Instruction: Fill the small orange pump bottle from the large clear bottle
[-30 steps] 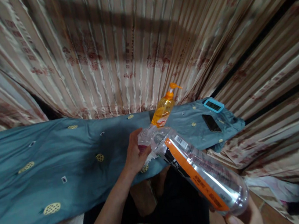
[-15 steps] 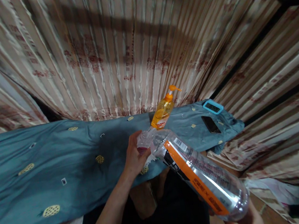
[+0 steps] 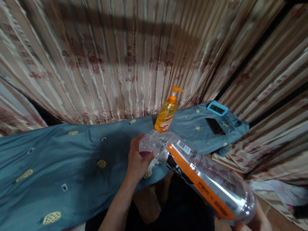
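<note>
A large clear plastic bottle (image 3: pixel 208 178) with an orange label is tilted, its neck pointing up-left over the blue cloth. My right hand (image 3: pixel 254 225) grips its base at the bottom right, mostly hidden behind the bottle. My left hand (image 3: pixel 137 160) is closed around a small clear container (image 3: pixel 144 146) held right at the bottle's mouth. Whether liquid passes between them I cannot tell.
A blue patterned cloth (image 3: pixel 50 172) covers a table. On it stand an orange pump bottle (image 3: pixel 166 113), a dark phone (image 3: pixel 215 126) and a light-blue framed device (image 3: pixel 217 109) at the right end. Striped curtains (image 3: pixel 119 51) hang behind.
The view has shifted slightly; both hands and the bottle keep nearly the same pose, with the bottle drifting a little to the left.
</note>
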Demonstrator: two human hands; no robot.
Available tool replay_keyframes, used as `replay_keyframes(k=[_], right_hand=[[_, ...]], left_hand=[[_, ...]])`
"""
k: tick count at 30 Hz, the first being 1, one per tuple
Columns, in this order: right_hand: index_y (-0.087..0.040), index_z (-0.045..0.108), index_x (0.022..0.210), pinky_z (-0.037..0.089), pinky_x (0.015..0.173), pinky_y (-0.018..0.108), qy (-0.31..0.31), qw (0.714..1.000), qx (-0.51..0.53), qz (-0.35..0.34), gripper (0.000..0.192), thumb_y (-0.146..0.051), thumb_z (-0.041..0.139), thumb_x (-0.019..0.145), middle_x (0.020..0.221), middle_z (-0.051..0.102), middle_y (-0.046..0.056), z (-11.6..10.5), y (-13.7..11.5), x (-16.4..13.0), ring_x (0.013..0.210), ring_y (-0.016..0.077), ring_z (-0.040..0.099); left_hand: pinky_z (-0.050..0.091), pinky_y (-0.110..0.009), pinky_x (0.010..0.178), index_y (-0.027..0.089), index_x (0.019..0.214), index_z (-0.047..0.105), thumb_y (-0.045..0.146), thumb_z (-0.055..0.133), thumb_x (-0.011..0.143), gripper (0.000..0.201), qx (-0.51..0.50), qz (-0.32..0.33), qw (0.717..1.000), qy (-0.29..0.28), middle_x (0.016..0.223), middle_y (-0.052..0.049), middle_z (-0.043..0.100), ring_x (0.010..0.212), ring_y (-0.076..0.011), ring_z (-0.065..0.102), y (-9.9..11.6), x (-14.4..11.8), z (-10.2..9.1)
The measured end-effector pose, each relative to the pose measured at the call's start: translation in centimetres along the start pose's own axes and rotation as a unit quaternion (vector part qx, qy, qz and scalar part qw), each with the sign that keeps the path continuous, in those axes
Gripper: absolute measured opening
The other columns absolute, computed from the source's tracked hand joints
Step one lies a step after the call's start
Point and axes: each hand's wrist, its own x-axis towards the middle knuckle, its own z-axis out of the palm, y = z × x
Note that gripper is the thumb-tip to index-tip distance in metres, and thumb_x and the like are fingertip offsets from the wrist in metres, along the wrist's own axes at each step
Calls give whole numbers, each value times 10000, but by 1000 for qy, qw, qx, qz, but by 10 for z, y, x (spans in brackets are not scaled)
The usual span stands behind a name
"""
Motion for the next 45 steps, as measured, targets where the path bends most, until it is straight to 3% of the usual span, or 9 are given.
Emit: replay_keyframes(k=[9,13,18,26,30,33,39,42,45], right_hand=[[-279,529,1542,647,647,388,1,1000,-17,-13,1006,-591,921,670,1543,593,185,7,-6,-3,1221,449,690],[-282,490,1562,647,657,371,-8,999,-29,-23,972,-584,880,724,1609,528,168,11,-9,-7,1237,433,688],[-306,490,1548,646,659,346,-10,999,-30,-26,946,-604,869,735,1686,436,119,11,-8,-7,1404,450,568],[-272,511,1567,635,665,380,6,1000,-8,-6,1044,-574,928,659,1625,515,171,10,-9,-6,1311,464,629],[-316,484,1573,637,674,393,-20,1000,-21,-11,980,-569,890,718,1611,540,142,10,-13,-8,1205,419,700],[-288,505,1542,640,678,368,-17,999,-23,-20,955,-572,897,718,1614,524,151,10,-14,-8,1286,429,655],[-281,518,1506,654,746,389,-19,999,-35,-23,973,-608,914,680,1572,568,148,5,-8,-2,1373,444,599],[-289,529,1498,652,727,383,-26,999,-33,-23,959,-610,912,679,1527,613,141,3,-6,-1,1311,435,649],[-282,505,1536,652,727,394,-32,999,-40,-20,965,-609,887,712,1508,632,150,3,-6,-2,1266,432,680]], left_hand=[[569,-470,1022,205,1279,583,318,828,691,647,-11,-22,1000,-2,1253,-99,670,1154,-290,686,2,1,0],[560,-462,1029,216,1267,577,305,824,682,641,-17,-23,1000,0,1239,-83,659,1142,-277,677,3,1,2],[538,-469,1058,217,1243,581,294,826,696,605,-16,4,1000,13,1237,-87,636,1164,-276,655,0,2,3],[495,-495,1139,217,1276,557,283,852,661,686,-32,8,999,11,1334,-108,604,1268,-294,620,-2,4,5],[548,-467,1047,216,1259,558,301,858,651,683,-39,-13,999,7,1259,-92,643,1156,-278,669,1,3,5],[576,-441,963,212,1236,560,315,846,661,650,-42,-20,999,-10,1190,-78,671,1063,-262,692,1,3,5],[592,-435,935,216,1258,556,323,826,671,654,-31,-21,999,-2,1227,-87,673,1082,-266,696,-2,1,5],[610,-411,884,221,1287,548,321,823,679,675,-34,-20,999,-1,1233,-85,674,1054,-257,706,-4,-1,6],[604,-426,936,221,1298,545,319,828,683,684,-30,-12,999,3,1252,-93,677,1089,-264,706,-5,-1,7]])
